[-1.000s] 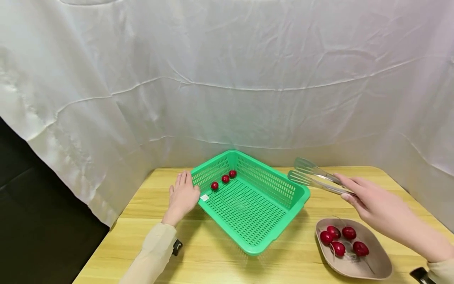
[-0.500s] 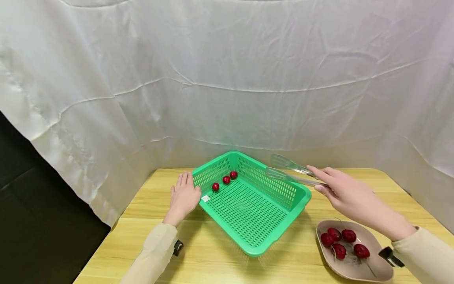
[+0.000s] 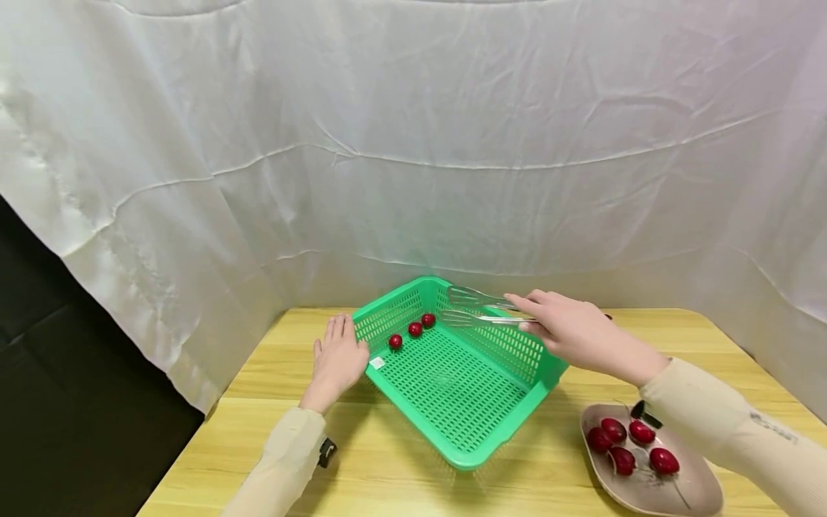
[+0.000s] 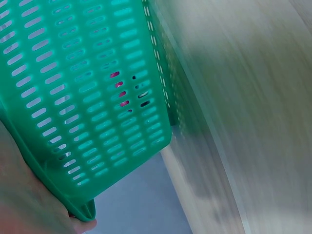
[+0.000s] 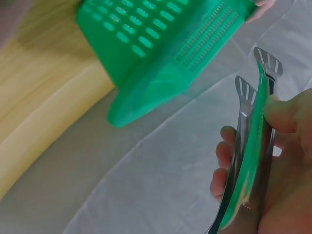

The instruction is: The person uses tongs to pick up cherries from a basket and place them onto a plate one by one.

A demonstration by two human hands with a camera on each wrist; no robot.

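In the head view my right hand (image 3: 568, 330) holds metal tongs (image 3: 481, 320) with slotted tips over the far side of a green plastic basket (image 3: 446, 454). The tips stand apart with nothing between them. The right wrist view shows my thumb and fingers around the tongs (image 5: 267, 161). My left hand (image 3: 339, 359) grips the basket's left rim, a fingertip curled at the rim's corner in the left wrist view. Three radishes, such as the middle radish (image 3: 415, 329), lie along the basket's left wall inside. Beside the basket, a pinkish plate (image 3: 701, 488) bears several radishes with thin roots.
The wooden table (image 3: 388, 488) carries the basket and plate. A pale curtain (image 3: 452, 143) hangs close behind the table and at both sides. Dark material (image 3: 64, 402) shows at the far left. My right sleeve (image 3: 711, 416) passes over the plate's right side.
My right hand has carried the empty tongs leftward, from right of the basket to over its far wall. My left hand stays on the rim; the radishes have not moved.
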